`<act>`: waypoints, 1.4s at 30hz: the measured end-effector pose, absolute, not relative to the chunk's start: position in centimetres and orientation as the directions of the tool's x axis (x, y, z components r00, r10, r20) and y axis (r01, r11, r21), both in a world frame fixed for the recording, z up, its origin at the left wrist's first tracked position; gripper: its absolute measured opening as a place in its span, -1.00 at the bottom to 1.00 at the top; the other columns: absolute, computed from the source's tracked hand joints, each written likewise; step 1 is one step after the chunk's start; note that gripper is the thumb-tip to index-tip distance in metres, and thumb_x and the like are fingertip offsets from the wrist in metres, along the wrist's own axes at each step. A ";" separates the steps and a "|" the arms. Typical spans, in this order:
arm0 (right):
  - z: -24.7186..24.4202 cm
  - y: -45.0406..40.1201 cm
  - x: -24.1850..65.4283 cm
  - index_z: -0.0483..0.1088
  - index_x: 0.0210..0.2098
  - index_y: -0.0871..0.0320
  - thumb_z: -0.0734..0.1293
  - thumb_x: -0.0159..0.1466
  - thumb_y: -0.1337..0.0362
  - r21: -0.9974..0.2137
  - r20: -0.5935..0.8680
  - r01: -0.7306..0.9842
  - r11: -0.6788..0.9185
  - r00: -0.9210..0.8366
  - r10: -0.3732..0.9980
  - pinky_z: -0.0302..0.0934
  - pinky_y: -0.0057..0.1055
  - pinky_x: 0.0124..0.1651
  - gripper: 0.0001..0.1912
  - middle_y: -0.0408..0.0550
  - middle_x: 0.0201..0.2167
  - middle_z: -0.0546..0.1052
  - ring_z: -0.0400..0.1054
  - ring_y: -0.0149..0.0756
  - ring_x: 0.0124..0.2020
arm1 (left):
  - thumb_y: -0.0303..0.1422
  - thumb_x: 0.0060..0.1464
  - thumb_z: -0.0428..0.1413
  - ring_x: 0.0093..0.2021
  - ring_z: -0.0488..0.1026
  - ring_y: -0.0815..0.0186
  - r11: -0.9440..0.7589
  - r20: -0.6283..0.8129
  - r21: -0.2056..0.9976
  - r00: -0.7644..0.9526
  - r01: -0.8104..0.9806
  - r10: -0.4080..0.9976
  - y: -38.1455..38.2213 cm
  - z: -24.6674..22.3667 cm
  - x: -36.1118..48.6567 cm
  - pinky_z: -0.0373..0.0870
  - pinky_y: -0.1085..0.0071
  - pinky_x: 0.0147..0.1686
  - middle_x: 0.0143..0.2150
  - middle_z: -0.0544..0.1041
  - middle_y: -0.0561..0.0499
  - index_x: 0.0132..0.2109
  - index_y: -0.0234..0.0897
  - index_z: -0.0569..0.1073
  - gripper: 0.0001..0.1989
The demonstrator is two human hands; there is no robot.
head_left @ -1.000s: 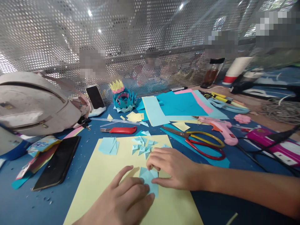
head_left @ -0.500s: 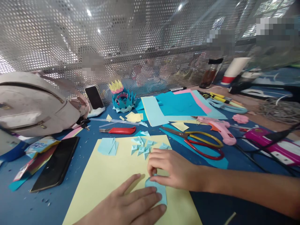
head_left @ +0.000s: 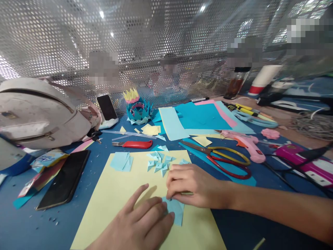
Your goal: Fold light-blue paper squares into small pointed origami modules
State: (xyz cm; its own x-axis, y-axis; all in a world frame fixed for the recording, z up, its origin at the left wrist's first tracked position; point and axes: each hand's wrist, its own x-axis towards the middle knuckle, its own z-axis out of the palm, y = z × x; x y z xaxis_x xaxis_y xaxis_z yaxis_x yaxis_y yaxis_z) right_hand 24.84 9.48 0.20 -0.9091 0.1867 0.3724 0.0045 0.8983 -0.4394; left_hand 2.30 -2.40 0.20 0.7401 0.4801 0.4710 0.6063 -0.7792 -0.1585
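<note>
A small light blue paper square point(head_left: 178, 211) lies on a large pale yellow sheet point(head_left: 111, 201) in front of me. My left hand point(head_left: 143, 217) rests over its left side, fingers spread and index finger lifted. At the paper's upper edge, my right hand point(head_left: 194, 185) has its fingers and thumb pinched together on it, hiding that edge. Beyond my hands sit several folded light blue paper pieces point(head_left: 160, 164). A little stack of light blue squares point(head_left: 122, 161) occupies the sheet's upper left.
Scissors point(head_left: 218, 156) lie right of the sheet, with a pink glue gun point(head_left: 246, 141) behind. A red utility knife point(head_left: 136, 144) lies beyond it. A dark phone point(head_left: 63, 180) and backpack point(head_left: 41, 111) are left. A folded-paper ornament point(head_left: 139, 111) stands at the back.
My left fingers have slid left and curled slightly, baring more of the light blue paper square. My right hand keeps its pinch at the upper edge. The camera view has shifted slightly.
</note>
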 end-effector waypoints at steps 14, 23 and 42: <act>0.4 9.2 24.7 0.44 -0.33 0.17 0.29 0.42 0.30 -0.432 0.371 0.015 0.902 -0.908 0.193 0.11 -0.40 -0.25 -0.82 -0.13 -0.38 0.47 0.23 -0.35 -0.32 | -0.45 0.42 -0.06 0.12 0.52 0.32 -0.781 0.429 -0.140 0.748 0.609 0.506 -2.2 0.6 1.6 -0.37 0.15 0.50 0.02 0.62 0.04 0.06 -0.30 0.53 -0.72; 0.6 9.1 24.6 0.32 -0.38 0.17 0.25 0.34 0.35 -0.522 0.261 0.163 0.837 -0.904 0.339 0.10 -0.38 -0.26 -0.86 -0.14 -0.43 0.42 0.23 -0.36 -0.37 | -0.41 0.42 -0.07 0.22 0.44 0.26 -0.795 0.388 -0.134 0.770 0.591 0.507 -2.4 0.2 1.2 -0.23 0.08 0.50 0.15 0.55 -0.05 0.13 -0.32 0.49 -0.70; 1.2 9.7 25.0 0.45 -0.22 0.16 0.45 0.31 0.24 -0.535 0.219 0.208 0.819 -0.902 0.372 0.16 -0.40 -0.21 -0.86 -0.14 -0.33 0.48 0.32 -0.32 -0.27 | -0.38 0.42 -0.03 0.23 0.42 0.24 -0.767 0.384 -0.139 0.748 0.626 0.541 -2.4 -0.5 1.1 -0.25 0.05 0.50 0.17 0.53 -0.04 0.16 -0.25 0.47 -0.71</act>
State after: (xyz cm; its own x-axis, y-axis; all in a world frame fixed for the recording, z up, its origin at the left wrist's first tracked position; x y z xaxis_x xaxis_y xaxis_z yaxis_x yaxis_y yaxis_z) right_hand 25.01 9.75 1.21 -0.9020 0.3720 0.2192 0.2078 0.8190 -0.5348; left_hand 1.14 -2.43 -0.47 0.7483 0.5412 0.3836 0.6262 -0.7672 -0.1390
